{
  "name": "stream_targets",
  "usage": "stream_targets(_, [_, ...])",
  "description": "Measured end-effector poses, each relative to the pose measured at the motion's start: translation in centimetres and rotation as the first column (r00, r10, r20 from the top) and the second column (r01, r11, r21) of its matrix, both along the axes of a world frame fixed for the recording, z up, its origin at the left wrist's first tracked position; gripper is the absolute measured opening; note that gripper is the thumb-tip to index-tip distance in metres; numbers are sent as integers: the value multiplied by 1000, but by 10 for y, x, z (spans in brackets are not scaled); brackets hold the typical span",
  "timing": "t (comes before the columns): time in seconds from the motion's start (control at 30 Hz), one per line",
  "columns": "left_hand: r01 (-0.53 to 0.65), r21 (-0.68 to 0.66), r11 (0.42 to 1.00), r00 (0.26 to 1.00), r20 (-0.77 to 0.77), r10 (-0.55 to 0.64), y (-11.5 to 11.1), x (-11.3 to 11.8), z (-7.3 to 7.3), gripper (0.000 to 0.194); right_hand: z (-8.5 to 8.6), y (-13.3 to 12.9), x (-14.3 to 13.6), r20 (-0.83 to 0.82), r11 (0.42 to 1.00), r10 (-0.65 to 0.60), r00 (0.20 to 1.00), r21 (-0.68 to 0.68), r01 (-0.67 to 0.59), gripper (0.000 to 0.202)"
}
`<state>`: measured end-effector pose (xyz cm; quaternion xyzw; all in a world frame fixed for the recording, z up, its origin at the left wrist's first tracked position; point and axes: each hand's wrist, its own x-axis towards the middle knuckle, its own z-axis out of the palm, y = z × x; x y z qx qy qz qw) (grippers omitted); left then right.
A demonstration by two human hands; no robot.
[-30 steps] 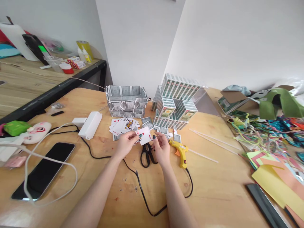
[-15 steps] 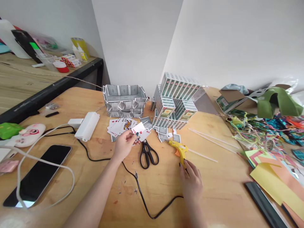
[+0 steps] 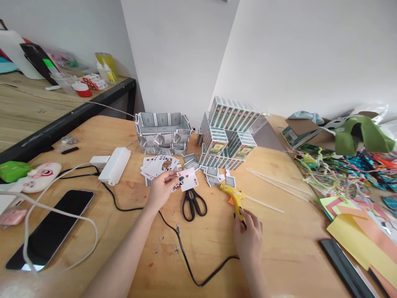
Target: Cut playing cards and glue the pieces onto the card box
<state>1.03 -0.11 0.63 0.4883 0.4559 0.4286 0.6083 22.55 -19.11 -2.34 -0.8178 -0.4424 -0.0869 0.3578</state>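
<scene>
Pale walls (image 3: 182,54) rise behind a wooden table (image 3: 288,252). Along its far side stand stacked boxes (image 3: 234,132) and, left of them, a basket (image 3: 164,142) with patterned card sides. Black cord (image 3: 189,260) curves between the forearms toward the right hand (image 3: 249,231); it could snag if the glue gun (image 3: 238,201) were pulled sharply. That hand is at the gun's lower end, though I cannot tell whether its fingers have closed on it. Well apart from it, the left hand (image 3: 163,188) pinches a playing card (image 3: 190,179). Black scissors (image 3: 194,207) lie between the hands, in the way. If the nozzle is hot, a careless swing might burn fingers or drip glue on the card pieces (image 3: 213,176) near its tip.
</scene>
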Motion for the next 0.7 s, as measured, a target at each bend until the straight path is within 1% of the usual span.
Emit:
stream_targets(0.03, [15,6,1000,1000,-4,-15,0,0,0,43,6,3,-4,9,999,-21,1000,31,21,34])
stream_targets(0.07, [22,15,1000,1000,-11,-22,0,-1,-1,42,14,8,-9,-16,996,-32,999,79,33,33])
stream_targets(0.1, [20,26,999,1000,-20,-19,1,-1,-1,40,21,14,-15,-91,991,-12,996,130,24,32])
stream_targets(0.13, [10,39,999,1000,-29,-9,1,-2,-1,38,28,22,-22,-209,986,29,978,168,7,30])
stream_targets(0.17, [-1,53,999,999,-36,3,1,-2,0,36,34,32,-28,-351,983,100,931,180,-38,28])
stream_targets(0.23, [-9,89,996,999,-48,14,2,-3,1,32,43,54,-43,-574,963,258,777,214,-161,28])
stream_targets(0.3, [27,128,991,997,-69,-19,2,-3,2,28,47,81,-57,-677,942,334,656,245,-228,34])
stream_targets(0.4, [98,178,979,991,-107,-80,1,-3,1,23,43,118,-77,-761,927,367,535,249,-281,43])
stream_targets(0.47, [111,213,971,986,-144,-81,1,-4,-2,20,37,137,-88,-787,893,423,448,280,-352,33])
stream_targets(0.5, [105,232,967,984,-164,-68,1,-4,-4,19,34,144,-92,-802,884,442,402,312,-349,28])
stream_targets(0.53, [97,251,963,982,-181,-52,1,-4,-6,19,31,148,-95,-818,879,454,352,346,-328,25])
stream_targets(0.6, [78,276,958,979,-204,-21,2,-5,-9,19,25,153,-96,-849,859,484,211,416,-298,25])
stream_targets(0.67, [52,289,956,977,-214,11,2,-5,-10,21,21,153,-93,-859,833,506,73,465,-301,28])
stream_targets(0.7, [40,293,955,976,-216,25,2,-5,-10,21,20,152,-91,-861,821,508,24,476,-316,30])
